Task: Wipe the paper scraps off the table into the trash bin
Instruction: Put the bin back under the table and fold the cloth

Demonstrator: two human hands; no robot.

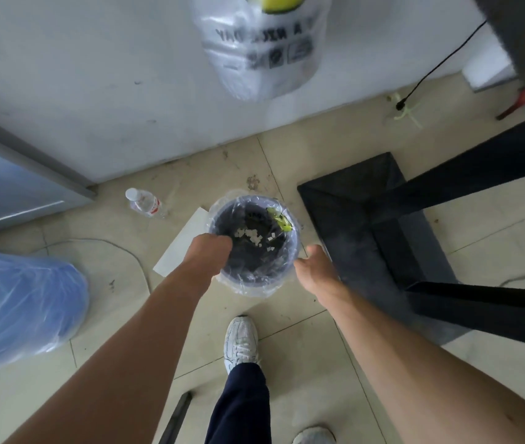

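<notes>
Lined bin holds white scraps. Fingers of the left hand, over it, and right hand, at its rim, are hidden.

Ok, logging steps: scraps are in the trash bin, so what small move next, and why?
Probably release the trash bin and pull back: paper scraps already lie inside, the left hand grips its rim, the right hand is at its edge.

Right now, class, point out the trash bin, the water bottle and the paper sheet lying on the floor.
trash bin (254, 265): head view, dark inner wall.
water bottle (144, 204): head view, labelled body.
paper sheet (186, 236): head view, bare white middle.
</notes>
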